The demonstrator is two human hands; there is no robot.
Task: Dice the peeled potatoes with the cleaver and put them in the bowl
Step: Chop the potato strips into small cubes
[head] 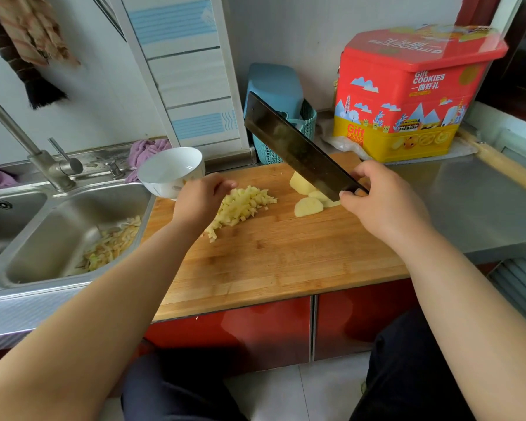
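- Head view: right hand (383,199) grips the handle of the dark rectangular steel cleaver (301,150); fingers wrapped round it, handle itself mostly hidden. Blade is lifted, tilted up and to the left, over the potato pieces.
- Left hand (202,196) has its fingers curled loosely at the left edge of the pile of pale yellow diced potato (243,208); cannot tell whether it holds any cubes.
- Diced pile lies on the rectangular bamboo cutting board (271,262), left of centre.
- Uncut peeled potato chunks (308,194), several halves and slices, lie on the board to the right of the pile, partly behind the blade.
- White ceramic bowl (170,170) sits at the board's back left corner, just beside the left hand.
- Steel sink basin (49,238) left of the board holds potato peelings (113,247).
- Red and yellow cookie tin (407,95) stands on the steel worktop (474,208) behind the board.
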